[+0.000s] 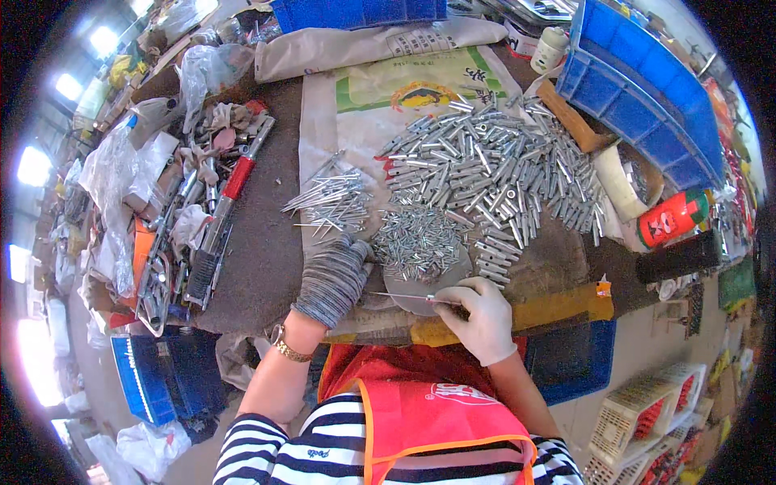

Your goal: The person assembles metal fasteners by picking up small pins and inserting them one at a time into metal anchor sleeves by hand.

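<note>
White crates (612, 428) hold red items, too small to identify. Top blue bin (360, 13) cut off by frame; contents unclear. Left hand (331, 279) half-curled beside pins (416, 242), can't tell if gripping. Right hand (483, 322) pinches rod (396, 295), near table's (259, 275) front edge.

The head-worn fisheye looks down from close above the workbench (259, 263).
</note>
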`<state>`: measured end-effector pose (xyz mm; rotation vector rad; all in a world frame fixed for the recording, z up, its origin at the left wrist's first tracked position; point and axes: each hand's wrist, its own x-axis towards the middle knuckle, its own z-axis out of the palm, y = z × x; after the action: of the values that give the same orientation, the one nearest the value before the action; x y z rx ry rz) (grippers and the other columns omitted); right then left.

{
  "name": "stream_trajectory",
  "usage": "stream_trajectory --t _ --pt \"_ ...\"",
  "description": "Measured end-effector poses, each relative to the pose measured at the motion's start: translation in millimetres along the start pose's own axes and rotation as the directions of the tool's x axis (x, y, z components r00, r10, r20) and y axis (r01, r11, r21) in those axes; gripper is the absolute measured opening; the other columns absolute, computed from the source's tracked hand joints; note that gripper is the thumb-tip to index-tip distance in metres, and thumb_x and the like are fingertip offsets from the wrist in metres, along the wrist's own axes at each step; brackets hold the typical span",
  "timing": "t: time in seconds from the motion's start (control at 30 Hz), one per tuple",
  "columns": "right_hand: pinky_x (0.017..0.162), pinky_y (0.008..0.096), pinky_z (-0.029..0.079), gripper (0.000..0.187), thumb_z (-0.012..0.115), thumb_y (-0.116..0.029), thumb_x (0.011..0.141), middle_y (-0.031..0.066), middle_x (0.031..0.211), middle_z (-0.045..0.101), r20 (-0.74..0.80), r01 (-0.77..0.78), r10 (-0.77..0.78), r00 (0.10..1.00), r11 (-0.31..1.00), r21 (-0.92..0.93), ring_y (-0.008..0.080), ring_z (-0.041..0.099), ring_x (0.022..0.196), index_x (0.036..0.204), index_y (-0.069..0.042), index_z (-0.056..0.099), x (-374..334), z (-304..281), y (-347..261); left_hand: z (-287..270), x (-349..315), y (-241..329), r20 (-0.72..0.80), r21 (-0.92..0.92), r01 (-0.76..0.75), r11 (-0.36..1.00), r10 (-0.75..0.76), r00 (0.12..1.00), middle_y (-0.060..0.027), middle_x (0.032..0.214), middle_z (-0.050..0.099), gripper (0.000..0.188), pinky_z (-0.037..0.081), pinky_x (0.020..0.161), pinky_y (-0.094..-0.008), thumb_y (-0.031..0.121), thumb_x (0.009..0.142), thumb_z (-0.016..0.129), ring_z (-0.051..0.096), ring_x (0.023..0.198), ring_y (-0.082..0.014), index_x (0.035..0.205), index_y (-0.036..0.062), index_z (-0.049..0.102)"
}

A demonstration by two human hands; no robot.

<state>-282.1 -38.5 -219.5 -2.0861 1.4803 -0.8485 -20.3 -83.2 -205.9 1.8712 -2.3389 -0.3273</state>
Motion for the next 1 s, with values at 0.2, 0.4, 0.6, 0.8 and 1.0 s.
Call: stream_trajectory --t 0.2,0.4,0.6,0.8,1.0 --pt "0.074 0.038 0.054 0.016 0.082 -0.022 0.077 0.0052 0.091 0.066 -0.017 -0.004 0.005 1.0 0.999 0.046 0.0263 0.065 0.085 0.091 -0.018 0.076 0 1 0 -10 -16 6 -0.06 -0.151 -0.047 0.987 0.039 0.997 -0.0164 0.103 0.065 0.02 0.054 0.079 -0.0476 0.018 0.087 0.067 0.064 0.095 -0.037 0.105 0.0088 0.065" --pt "0.072 0.0387 0.054 0.014 0.08 -0.025 0.079 0.0042 0.091 0.065 -0.038 0.019 -0.017 0.999 0.998 0.066 0.0269 0.065 0.084 0.091 -0.02 0.075 -2 3 4 -23 -19 44 -0.135 -0.312 -0.318 0.895 0.289 0.948 -0.0149 0.101 0.066 0.024 0.054 0.081 -0.0429 0.009 0.084 0.069 0.065 0.093 -0.0359 0.108 0.0103 0.068" --pt "0.071 0.0382 0.054 0.015 0.081 -0.023 0.078 0.0046 0.09 0.065 -0.071 0.035 -0.029 0.997 0.997 0.075 0.027 0.066 0.083 0.091 -0.018 0.075 -1 2 3 -14 -17 69 -0.014 -0.316 -0.249 0.916 0.258 0.966 -0.0131 0.096 0.067 0.018 0.053 0.076 -0.0445 0.012 0.085 0.067 0.065 0.089 -0.0357 0.103 0.0147 0.07" --pt "0.071 0.0396 0.054 0.016 0.079 -0.029 0.08 0.0047 0.091 0.065 -0.07 0.037 -0.032 0.997 0.997 0.067 0.0275 0.065 0.083 0.092 -0.019 0.074 -3 4 6 -10 -11 79 -0.047 -0.351 -0.257 0.9 0.258 0.965 -0.0155 0.092 0.068 0.019 0.053 0.074 -0.0458 0.017 0.084 0.069 0.067 0.086 -0.037 0.102 0.0104 0.069" --pt "0.072 0.0404 0.054 0.018 0.078 -0.03 0.081 0.0061 0.092 0.065 -0.054 0.039 -0.036 0.998 0.998 0.058 0.029 0.065 0.084 0.094 -0.017 0.074 -3 4 8 -21 -9 90 -0.016 -0.32 -0.226 0.92 0.233 0.972 -0.0163 0.096 0.069 0.021 0.054 0.078 -0.0465 0.012 0.085 0.063 0.067 0.091 -0.036 0.106 0.0101 0.066"
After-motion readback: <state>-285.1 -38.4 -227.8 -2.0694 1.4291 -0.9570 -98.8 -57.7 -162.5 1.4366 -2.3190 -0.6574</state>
